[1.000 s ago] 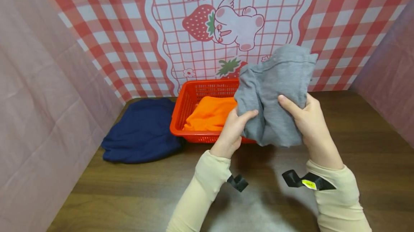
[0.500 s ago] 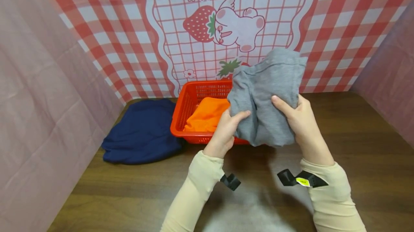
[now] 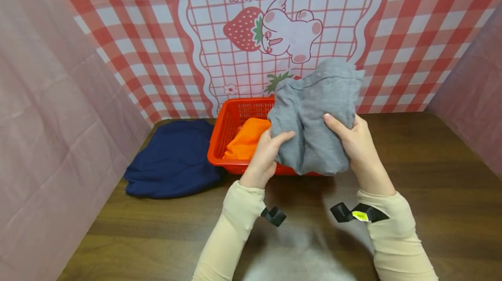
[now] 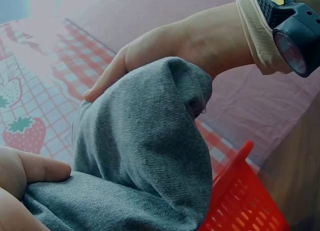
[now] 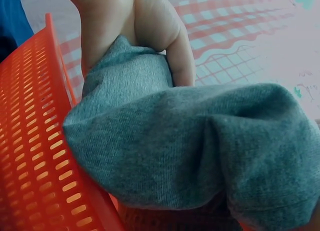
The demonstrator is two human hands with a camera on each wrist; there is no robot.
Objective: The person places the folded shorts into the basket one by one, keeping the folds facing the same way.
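Left hand (image 3: 266, 154) and right hand (image 3: 356, 146), gripping folded grey cloth garment (image 3: 315, 109), shifted left: seemingly better lined up with red slotted plastic basket (image 3: 229, 163) beyond.

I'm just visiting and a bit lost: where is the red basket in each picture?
Head: the red basket sits near the centre, partly hidden by the grey cloth.
Left wrist: red basket at lower right.
Right wrist: red basket along the left side.
Shared landmark: the grey cloth.

Head view looks forward, down; 2 wrist views, near, face grey cloth (image 3: 313, 106); all 3 share red basket (image 3: 231, 166).
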